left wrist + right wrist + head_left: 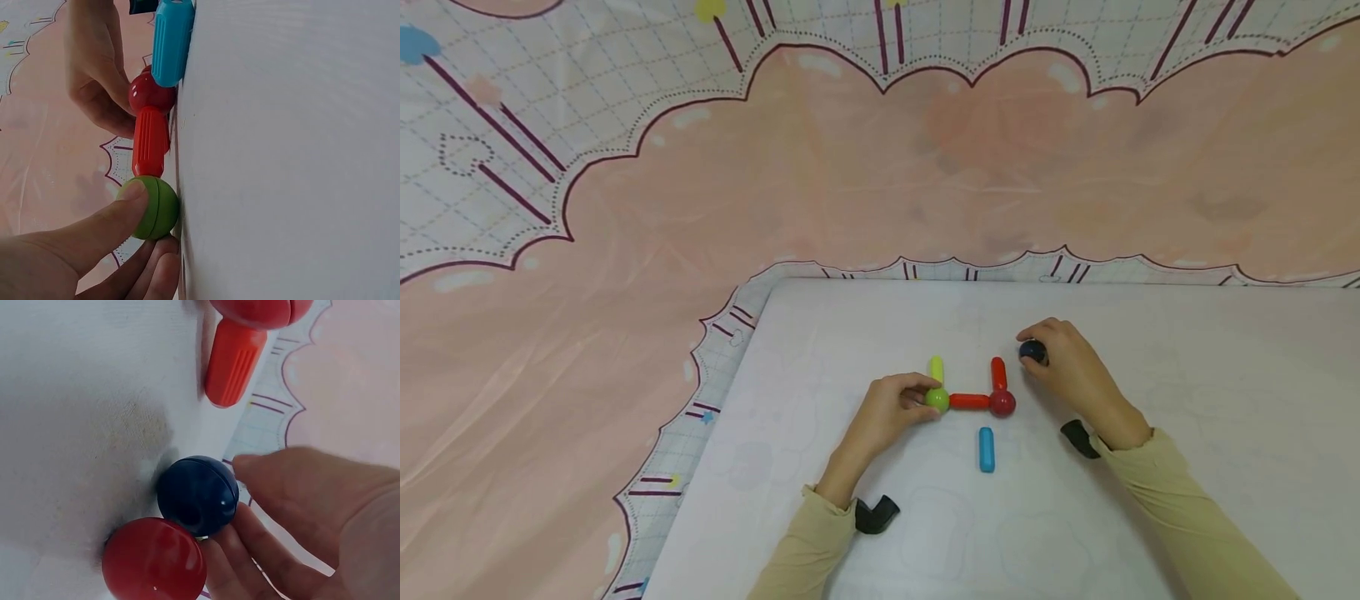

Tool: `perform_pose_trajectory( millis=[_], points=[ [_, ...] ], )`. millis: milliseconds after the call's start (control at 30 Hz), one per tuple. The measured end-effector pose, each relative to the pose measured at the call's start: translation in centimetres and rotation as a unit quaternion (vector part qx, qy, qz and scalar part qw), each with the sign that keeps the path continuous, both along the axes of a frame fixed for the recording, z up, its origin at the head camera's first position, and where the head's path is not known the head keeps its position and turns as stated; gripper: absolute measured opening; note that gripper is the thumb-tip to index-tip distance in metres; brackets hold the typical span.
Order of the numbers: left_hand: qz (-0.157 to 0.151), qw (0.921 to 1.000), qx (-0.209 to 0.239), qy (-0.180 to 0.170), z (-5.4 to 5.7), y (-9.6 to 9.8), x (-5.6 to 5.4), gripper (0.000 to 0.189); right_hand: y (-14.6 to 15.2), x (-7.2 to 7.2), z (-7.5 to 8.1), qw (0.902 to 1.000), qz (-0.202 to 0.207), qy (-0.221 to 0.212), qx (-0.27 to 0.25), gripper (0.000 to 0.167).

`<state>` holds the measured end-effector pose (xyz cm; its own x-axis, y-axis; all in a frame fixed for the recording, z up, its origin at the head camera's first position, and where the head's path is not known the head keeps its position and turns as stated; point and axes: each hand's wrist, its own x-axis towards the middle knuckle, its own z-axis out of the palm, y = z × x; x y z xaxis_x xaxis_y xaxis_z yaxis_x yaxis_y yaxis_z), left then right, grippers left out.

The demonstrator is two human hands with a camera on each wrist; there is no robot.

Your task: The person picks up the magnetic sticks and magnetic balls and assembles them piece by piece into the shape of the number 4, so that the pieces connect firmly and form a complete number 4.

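My left hand [883, 417] pinches a green ball [159, 209], thumb on its side and fingers beneath. A yellow-green stick [936, 368] points away from that ball. One red stick [970, 402] joins it to a red ball [1002, 404], from which a second red stick [997, 373] points away. To the right, my right hand [1071, 367] holds a dark blue ball [198, 495] between thumb and fingers. Another red ball [154, 559] sits against the blue one in the right wrist view; the hand hides it in the head view.
A loose blue stick [987, 450] lies on the white tabletop [925, 542], nearer me than the joined pieces. Behind the table's far edge hangs a pink patterned cloth [865, 183]. Black wrist straps [876, 515] stick out beside both cuffs.
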<state>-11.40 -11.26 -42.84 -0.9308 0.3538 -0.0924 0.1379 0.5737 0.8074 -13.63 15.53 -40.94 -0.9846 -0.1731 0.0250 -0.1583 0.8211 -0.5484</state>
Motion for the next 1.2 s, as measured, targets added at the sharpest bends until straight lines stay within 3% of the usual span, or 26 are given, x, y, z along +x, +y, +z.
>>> perform_pose_trajectory(
  millis=[867,1200],
  points=[
    [-0.007,0.9999,-0.007,0.009,0.16,0.18,-0.21,0.037,-0.24,0.08,-0.13,0.9991,0.025,0.012,0.033,0.031],
    [-0.006,0.9998,-0.01,0.013,0.21,0.17,-0.16,0.036,-0.29,-0.09,-0.21,0.9994,0.021,0.022,0.018,0.03]
  ],
)
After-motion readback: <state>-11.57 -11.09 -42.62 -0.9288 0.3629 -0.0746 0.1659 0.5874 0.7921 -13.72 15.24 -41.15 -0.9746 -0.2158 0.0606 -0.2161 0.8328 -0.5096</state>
